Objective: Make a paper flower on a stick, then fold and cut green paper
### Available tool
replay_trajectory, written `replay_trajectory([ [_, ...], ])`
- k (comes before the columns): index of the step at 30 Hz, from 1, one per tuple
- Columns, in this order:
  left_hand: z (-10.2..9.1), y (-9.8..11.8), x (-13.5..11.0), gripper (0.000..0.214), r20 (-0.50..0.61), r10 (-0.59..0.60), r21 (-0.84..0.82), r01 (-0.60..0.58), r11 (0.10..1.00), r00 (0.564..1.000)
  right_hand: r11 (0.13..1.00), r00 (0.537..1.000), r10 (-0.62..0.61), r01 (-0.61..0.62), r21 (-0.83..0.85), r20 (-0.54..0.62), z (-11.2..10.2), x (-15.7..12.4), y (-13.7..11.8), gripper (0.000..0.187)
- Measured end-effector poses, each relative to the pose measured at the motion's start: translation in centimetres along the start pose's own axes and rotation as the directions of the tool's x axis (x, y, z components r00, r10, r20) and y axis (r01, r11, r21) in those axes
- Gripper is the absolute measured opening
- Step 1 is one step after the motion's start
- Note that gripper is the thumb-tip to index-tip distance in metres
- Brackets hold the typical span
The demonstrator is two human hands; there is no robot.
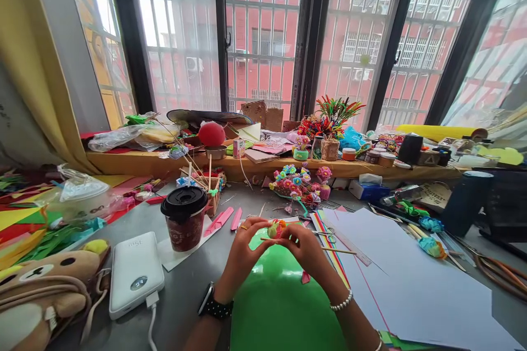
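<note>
Over a green glossy sheet [284, 312], both my hands meet at a small orange and yellow paper flower [278, 228]. A thin wooden stick [340, 251] runs from it under my right hand and out to the right. My left hand [246, 247], with a black watch at the wrist, pinches the flower's left side. Fingers of my right hand [302, 247] are curled close on the flower and stick. Their exact hold is partly hidden. A small pink paper scrap [305, 277] lies on the sheet beside my right hand.
To the left stand a lidded cup [185, 225], a white power bank [137, 274] and a plush toy [49, 290]. White paper sheets [411, 269] lie right, with scissors [329, 235] near them. Behind are craft flowers [296, 184] and a cluttered windowsill [132, 163].
</note>
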State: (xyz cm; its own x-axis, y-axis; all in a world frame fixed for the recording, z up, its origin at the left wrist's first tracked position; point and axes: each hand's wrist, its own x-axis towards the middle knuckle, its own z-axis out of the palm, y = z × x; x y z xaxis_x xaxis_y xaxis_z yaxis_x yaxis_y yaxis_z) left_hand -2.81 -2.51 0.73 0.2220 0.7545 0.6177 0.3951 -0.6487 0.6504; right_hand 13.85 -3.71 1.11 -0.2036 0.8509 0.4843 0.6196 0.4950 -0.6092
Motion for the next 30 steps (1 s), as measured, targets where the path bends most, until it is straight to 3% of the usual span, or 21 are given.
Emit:
replay_trajectory([
  [4,-0.26,0.33,-0.12,0.011,0.079,0.013,0.119,-0.022,0.993,0.997,0.996,0.999,-0.039,0.040,-0.085,0.011,0.22,-0.18,0.27,0.012],
  [11,-0.30,0.22,-0.08,0.009,0.218,-0.013,0.116,-0.013,0.993,0.976,0.986,0.993,-0.094,0.102,-0.129,0.065,0.27,-0.33,0.31,0.009],
  [30,0.02,-0.39,-0.32,0.010,0.301,-0.048,0.184,-0.008,0.983,0.952,0.881,0.971,-0.222,0.239,-0.409,0.089,0.71,-0.47,0.47,0.007],
])
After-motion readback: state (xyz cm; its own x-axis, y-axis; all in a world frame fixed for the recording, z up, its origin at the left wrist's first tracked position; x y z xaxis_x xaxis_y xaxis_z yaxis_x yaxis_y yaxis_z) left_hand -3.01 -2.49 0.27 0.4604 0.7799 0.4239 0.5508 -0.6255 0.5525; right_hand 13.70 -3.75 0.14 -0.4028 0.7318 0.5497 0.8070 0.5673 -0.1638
